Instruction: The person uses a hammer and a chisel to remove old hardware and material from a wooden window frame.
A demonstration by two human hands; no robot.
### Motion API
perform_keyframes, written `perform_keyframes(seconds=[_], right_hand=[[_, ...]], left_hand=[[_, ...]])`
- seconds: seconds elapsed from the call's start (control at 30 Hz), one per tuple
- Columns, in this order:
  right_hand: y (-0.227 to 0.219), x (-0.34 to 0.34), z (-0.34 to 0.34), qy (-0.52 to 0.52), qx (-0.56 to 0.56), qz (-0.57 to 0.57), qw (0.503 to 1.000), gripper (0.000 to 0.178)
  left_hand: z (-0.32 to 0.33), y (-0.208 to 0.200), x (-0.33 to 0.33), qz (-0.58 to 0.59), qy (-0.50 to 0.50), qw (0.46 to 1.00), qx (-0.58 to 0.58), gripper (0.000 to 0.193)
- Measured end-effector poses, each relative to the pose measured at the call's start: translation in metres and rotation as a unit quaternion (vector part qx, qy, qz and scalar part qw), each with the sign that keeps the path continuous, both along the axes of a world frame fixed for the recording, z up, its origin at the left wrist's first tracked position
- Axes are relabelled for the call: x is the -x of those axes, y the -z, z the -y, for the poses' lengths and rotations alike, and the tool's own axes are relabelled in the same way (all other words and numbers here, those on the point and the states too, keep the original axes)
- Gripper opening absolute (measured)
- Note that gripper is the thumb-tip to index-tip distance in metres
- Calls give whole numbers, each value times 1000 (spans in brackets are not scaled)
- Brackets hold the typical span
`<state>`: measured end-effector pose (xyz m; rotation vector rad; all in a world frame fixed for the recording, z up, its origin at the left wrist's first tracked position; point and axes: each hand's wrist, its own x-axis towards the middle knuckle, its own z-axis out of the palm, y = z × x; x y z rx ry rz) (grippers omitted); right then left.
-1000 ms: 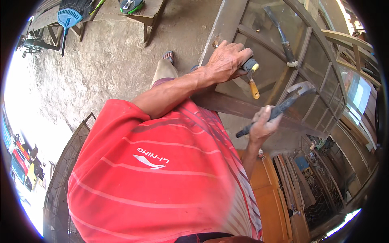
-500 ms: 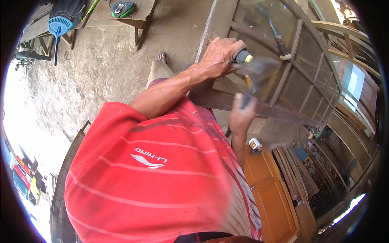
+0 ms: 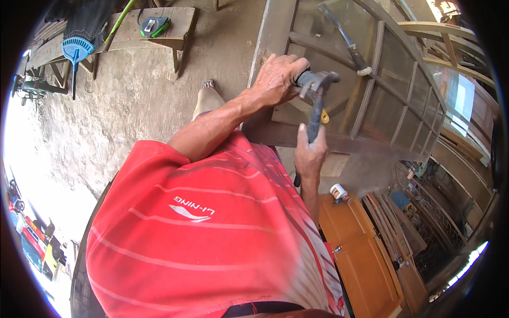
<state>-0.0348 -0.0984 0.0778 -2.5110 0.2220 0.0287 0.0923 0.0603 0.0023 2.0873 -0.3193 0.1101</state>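
My left hand is clamping a dark-wrapped tool handle over a paned wooden frame; my right hand is gripping a claw hammer — its head is overlapping the handle's end, contact unclear — and a chisel is lying across the frame.

Daylight came from L; floor there was blown out to white, w/ bluish fringing at rim. Lower R was dim, bar a small glare patch. Hammer looked slightly soft; shirt blurred nr its lower R. Fisheye bent straight edges; corners were black.
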Motion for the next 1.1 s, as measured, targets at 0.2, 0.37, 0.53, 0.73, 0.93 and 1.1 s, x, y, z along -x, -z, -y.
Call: perform_keyframes(seconds=[0.2, 0.37, 0.53, 0.73, 0.93, 1.1], right_hand=[[3, -3, -1, 88, -102, -44, 990, 26], [-3, -6, 13, 34, -42, -43, 998, 25], [7, -3, 52, 151, -113, -26, 982, 24], [12, 0, 96, 245, -247, -46, 936, 20], [13, -1, 105, 280, -276, -40, 918, 23], [21, -8, 106, 309, -300, -42, 902, 23]], left_hand=[[2, 3, -5, -8, -2, 1000, 17, 37], [-2, 0, -4, -11, 0, 1000, 20, 39], [8, -11, -2, 110, -9, 994, -25, 40], [18, -3, -5, 89, 50, 993, -53, 30], [12, -13, -14, 32, 71, 996, -33, 28], [0, -25, -21, -32, 145, 988, -35, 32]])
